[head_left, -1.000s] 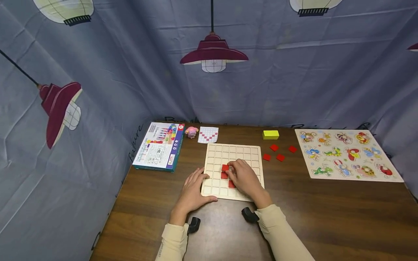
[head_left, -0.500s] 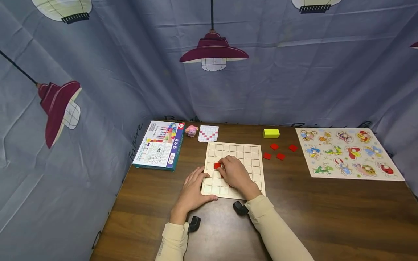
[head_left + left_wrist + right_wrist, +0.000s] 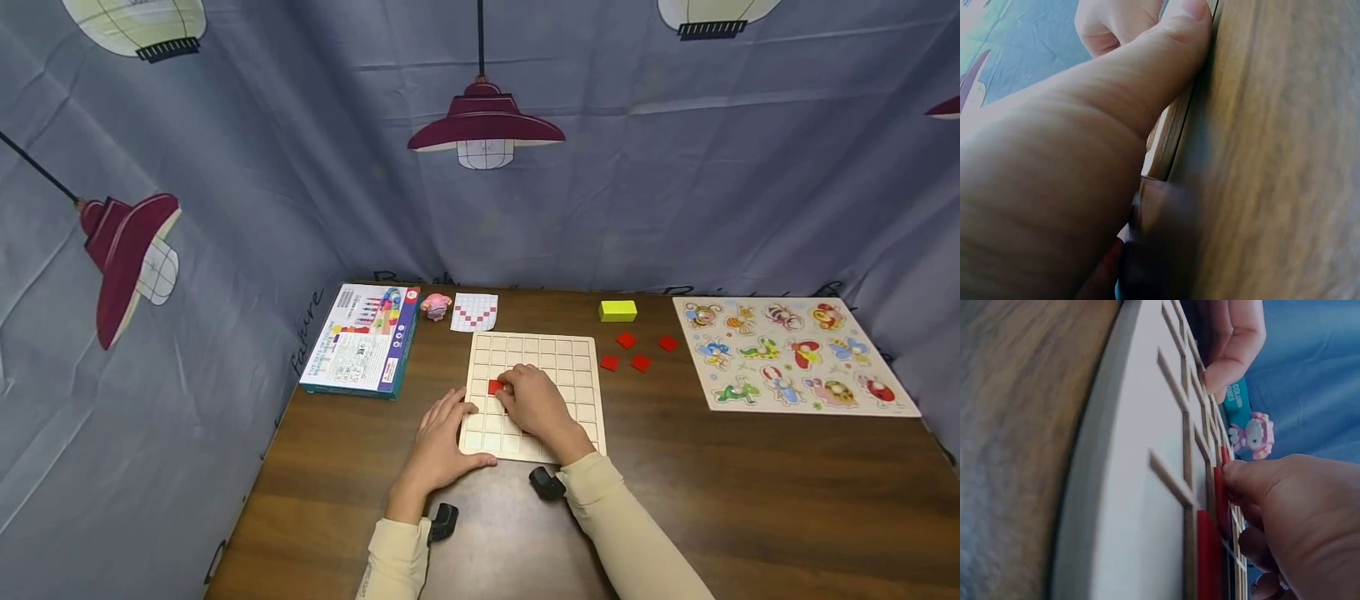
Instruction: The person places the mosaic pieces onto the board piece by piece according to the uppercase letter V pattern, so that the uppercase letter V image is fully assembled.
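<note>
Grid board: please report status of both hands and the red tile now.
Left hand flat, steadying grid board at its left edge. Right hand fingertips on red tile, in a cell. Nothing in the way.

A red tile (image 3: pixel 496 386) is pressed into the grid board (image 3: pixel 558 362) by the right hand (image 3: pixel 534 403); the board's corner is steadied by the left hand (image 3: pixel 441 442).

The person wears a long cream top. Both sleeves (image 3: pixel 637 533) reach down to the wrists. A small black camera (image 3: pixel 546 482) sits under each wrist, near the wooden grid board (image 3: pixel 577 350). The hands are bare.
</note>
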`<state>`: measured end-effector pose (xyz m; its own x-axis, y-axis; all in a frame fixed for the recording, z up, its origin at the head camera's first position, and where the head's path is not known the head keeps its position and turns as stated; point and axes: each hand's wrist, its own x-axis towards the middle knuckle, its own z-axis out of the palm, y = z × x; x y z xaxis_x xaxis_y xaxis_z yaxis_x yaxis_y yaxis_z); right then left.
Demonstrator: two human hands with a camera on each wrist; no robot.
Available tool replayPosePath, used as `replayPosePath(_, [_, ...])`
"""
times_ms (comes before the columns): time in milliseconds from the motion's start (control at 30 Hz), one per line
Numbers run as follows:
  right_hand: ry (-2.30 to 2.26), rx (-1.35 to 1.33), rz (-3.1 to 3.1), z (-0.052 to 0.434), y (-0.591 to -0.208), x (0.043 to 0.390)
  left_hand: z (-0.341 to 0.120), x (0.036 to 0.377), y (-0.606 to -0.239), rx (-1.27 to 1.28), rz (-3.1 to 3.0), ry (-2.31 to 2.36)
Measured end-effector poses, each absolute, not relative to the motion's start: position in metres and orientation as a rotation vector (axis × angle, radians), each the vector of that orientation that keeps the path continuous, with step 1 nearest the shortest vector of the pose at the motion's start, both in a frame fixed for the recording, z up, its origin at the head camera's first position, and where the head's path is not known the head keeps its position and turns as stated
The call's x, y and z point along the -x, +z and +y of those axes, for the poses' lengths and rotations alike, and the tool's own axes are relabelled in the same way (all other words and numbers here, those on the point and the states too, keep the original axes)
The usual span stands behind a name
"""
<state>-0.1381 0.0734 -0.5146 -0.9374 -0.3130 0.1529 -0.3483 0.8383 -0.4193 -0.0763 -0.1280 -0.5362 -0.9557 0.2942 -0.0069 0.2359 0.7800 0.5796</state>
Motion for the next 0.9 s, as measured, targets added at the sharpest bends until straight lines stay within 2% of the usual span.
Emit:
replayPosePath(233, [0.900, -0.460, -2.890, 0.102, -0.514, 0.137, -0.126, 0.076, -0.538, -0.444, 2.872, 0.915])
replayPosePath(400, [1.042, -0.313, -2.778, 0.164, -0.517, 0.134, -0.125, 0.077, -0.538, -0.437, 2.866, 0.923])
replayPosePath(633, [0.942, -0.001, -2.692, 0.249, -0.528, 0.128, -0.126, 0.078, -0.536, -0.438, 2.872, 0.923])
replayPosePath(900, [0.931, 0.233, -2.719, 0.273, -0.550, 0.130, -0.129, 0.075, -0.539, -0.424, 2.870, 0.925])
